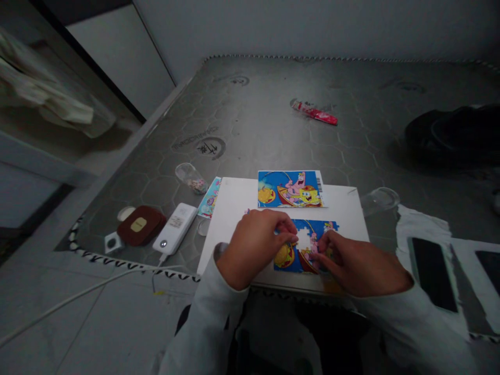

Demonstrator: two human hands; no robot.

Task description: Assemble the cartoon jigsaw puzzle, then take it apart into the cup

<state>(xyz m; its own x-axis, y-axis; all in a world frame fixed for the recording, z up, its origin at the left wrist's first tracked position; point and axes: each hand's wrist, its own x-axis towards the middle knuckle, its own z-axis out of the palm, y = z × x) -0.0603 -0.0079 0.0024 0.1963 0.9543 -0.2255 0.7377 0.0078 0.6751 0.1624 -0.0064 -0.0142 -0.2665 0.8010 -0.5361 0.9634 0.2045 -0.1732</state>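
Note:
A partly assembled jigsaw puzzle (286,256) with cartoon figures lies on a white box (230,208), with a gap in its upper middle. My left hand (260,245) is over its left side, thumb and forefinger closed together at the gap's edge; whatever they may pinch is hidden. On the right side, my right hand (359,263) has its thumb and fingers closed on the puzzle's pink part beside the gap. Just beyond lies a picture card (289,188) showing the same scene, a pink starfish and a yellow figure in a boat.
Left of the box are a clear cup with small pieces (193,179), a blue card (211,198), a white power bank (175,226) with a cable, and a brown case (141,225). To the right lie a clear cup (380,200) and a phone (433,273). A red wrapper (316,113) lies farther back.

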